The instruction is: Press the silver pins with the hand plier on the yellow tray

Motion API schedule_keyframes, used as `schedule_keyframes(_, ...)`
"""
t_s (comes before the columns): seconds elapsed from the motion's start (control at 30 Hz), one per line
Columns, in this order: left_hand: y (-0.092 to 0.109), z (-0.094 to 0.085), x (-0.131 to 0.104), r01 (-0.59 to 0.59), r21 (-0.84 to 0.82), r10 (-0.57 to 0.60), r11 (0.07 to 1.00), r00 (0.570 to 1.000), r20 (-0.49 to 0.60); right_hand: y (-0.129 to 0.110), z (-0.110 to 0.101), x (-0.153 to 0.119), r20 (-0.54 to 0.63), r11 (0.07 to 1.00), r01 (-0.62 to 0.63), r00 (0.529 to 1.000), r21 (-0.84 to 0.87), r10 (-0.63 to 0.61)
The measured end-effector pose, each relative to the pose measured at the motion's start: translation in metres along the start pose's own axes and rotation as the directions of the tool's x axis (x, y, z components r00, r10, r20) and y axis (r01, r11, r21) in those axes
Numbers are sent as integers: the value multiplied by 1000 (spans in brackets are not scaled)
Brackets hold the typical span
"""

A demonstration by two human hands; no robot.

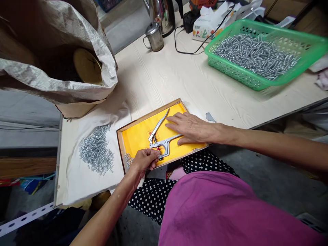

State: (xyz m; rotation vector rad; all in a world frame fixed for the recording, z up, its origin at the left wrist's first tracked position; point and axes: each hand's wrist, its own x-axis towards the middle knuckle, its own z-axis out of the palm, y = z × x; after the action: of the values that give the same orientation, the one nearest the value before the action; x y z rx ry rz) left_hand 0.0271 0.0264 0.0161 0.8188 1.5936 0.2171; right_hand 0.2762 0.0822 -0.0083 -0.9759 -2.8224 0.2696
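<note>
Silver hand pliers [166,145] with spread handles lie in a shallow tray [138,122] lined with yellow. At the jaw end of the pliers, the fingers of my left hand [146,159] are pinched together; what they hold, if anything, is too small to name. My right hand [191,128] rests over the tray's right part with its fingers spread, beside the end of the lower handle. A few small metal pins [128,160] lie in the tray's lower left corner. Left of the tray, a pile of similar pins [97,150] sits on a white cloth [74,181].
A green basket [261,83] full of metal pins stands at the back right. An open woven sack [84,92] is at the upper left. A metal cup [155,37], a kettle [164,15], a tissue pack [205,29] and a black cable [186,52] are along the back.
</note>
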Motion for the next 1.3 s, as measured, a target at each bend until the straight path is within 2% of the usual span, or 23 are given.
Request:
schedule_keyframes(0.07,0,1,-2,3,-1,-3,1000,1000,-15,12,-1,6,-13,1000,6,1000,-20,-6)
schedule_keyframes(0.23,-2,2,-2,10,-1,-10,1000,999,-32,29,0,23,48,996,45,998,-74,-41)
schedule_keyframes(0.6,-3,4,-1,7,12,-6,1000,998,-60,26,-15,35,163,995,24,987,-96,-8)
schedule_keyframes(0.67,-4,3,-3,11,81,-6,997,998,-58,23,-16,32,181,997,15,984,-73,-2)
schedule_keyframes(0.73,-6,3,-7,-43,249,76,968,989,-123,19,-16,29,184,998,21,983,-66,-8)
schedule_keyframes(0.77,-5,4,-10,-103,365,182,925,965,-189,17,-16,27,180,997,25,984,-69,-12)
schedule_keyframes(0.8,-4,5,-11,-174,491,327,854,912,-246,15,-16,26,171,997,25,985,-74,-12)
schedule_keyframes(0.83,-3,8,-12,-243,614,490,751,829,-270,13,-17,24,162,997,19,987,-81,-6)
schedule_keyframes(0.9,3,16,-9,-345,800,745,491,642,-181,8,-18,22,151,995,-11,988,-103,27)
schedule_keyframes(0.93,7,20,-5,-377,852,813,365,575,-93,6,-19,22,151,993,-31,987,-117,49)
schedule_keyframes(0.97,12,24,1,-399,881,846,255,533,-3,5,-20,22,155,990,-51,985,-130,71)
schedule_keyframes(1.0,16,28,7,-413,895,858,170,509,72,3,-21,22,160,988,-67,983,-138,89)
schedule_keyframes(1.07,23,33,20,-432,898,848,84,504,162,1,-22,21,164,987,-84,981,-135,106)
schedule_keyframes(1.17,27,35,32,-472,878,819,77,532,214,-1,-19,19,144,990,-104,983,-97,117)
schedule_keyframes(1.3,24,35,31,-518,847,809,117,545,222,-5,-5,13,108,993,-105,988,-47,109)
